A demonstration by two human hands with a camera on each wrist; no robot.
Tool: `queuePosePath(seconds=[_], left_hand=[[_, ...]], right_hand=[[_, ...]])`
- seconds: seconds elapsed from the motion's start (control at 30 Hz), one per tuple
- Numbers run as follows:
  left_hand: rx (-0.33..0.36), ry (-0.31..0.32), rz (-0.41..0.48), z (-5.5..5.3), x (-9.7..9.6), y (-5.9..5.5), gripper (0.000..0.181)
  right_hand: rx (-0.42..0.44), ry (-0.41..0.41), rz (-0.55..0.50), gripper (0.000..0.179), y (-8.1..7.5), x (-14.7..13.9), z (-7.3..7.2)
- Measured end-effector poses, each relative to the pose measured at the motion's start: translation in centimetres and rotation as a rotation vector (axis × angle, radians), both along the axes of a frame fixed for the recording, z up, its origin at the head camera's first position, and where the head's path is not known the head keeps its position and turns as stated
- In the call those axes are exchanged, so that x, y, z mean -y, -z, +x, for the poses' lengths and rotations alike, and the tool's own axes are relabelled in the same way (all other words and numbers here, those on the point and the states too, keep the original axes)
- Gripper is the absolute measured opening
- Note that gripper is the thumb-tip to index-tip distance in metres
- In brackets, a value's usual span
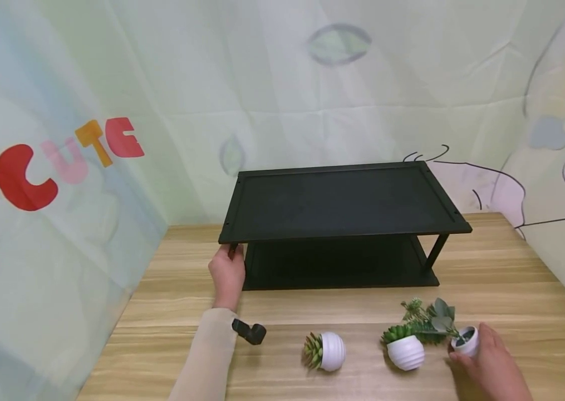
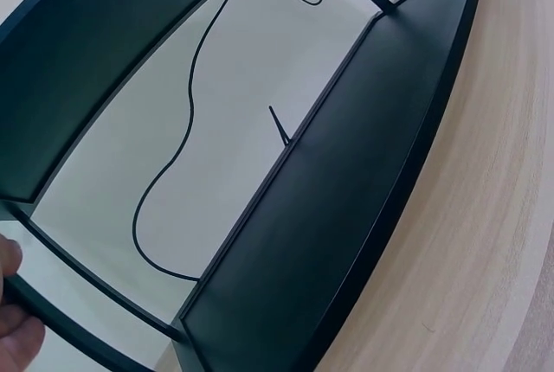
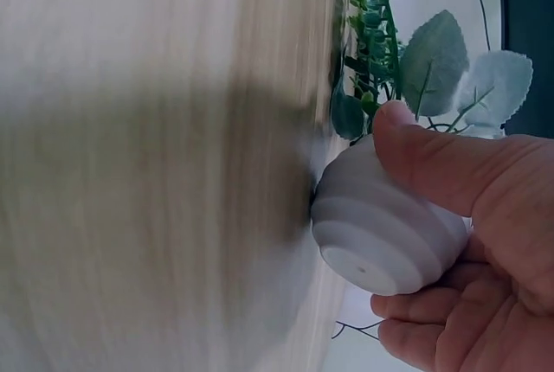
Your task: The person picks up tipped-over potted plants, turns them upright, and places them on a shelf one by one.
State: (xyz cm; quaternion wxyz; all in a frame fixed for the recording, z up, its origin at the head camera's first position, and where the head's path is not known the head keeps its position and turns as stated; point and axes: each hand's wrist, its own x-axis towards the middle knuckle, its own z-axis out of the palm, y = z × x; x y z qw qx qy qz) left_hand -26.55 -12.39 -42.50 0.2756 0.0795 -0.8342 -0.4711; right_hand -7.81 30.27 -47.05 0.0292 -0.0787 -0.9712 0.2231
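A black two-tier shelf (image 1: 342, 203) stands at the back of the wooden table. My left hand (image 1: 229, 275) grips its front left post just under the top board; in the left wrist view only the fingertips (image 2: 19, 337) show around the post. At the right, my right hand (image 1: 497, 362) holds a small ribbed white pot (image 3: 389, 216) tipped on its side, thumb on one side and fingers on the other. Grey-green leaves (image 3: 434, 54) stick out of this pot. Left of it lies a tilted white pot (image 1: 406, 352) with a green succulent.
Another white pot (image 1: 333, 351) with a reddish-green succulent (image 1: 313, 351) lies on its side near the front middle of the wooden table (image 1: 272, 312). A printed curtain (image 1: 282, 122) hangs behind and on both sides.
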Motion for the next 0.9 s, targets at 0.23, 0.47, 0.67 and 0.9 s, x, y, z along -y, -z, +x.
queuePosePath(seconds=[0.23, 0.47, 0.67, 0.9], left_hand=[[0.002, -0.004, -0.013, 0.2, 0.3, 0.0, 0.022], [0.001, -0.006, -0.009, 0.0, 0.3, 0.2, 0.02], [0.004, 0.004, -0.021, 0.0, 0.2, 0.0, 0.02], [-0.002, 0.015, -0.011, 0.0, 0.3, 0.0, 0.02]], right_hand=[[0.049, 0.02, 0.008, 0.067, -0.1, 0.0, -0.3], [0.022, 0.016, -0.009, 0.068, -0.2, 0.0, -0.1], [-0.019, 0.072, -0.074, 0.071, -0.3, 0.4, 0.2], [-0.042, 0.158, -0.137, 0.077, 0.7, 0.6, 0.3]])
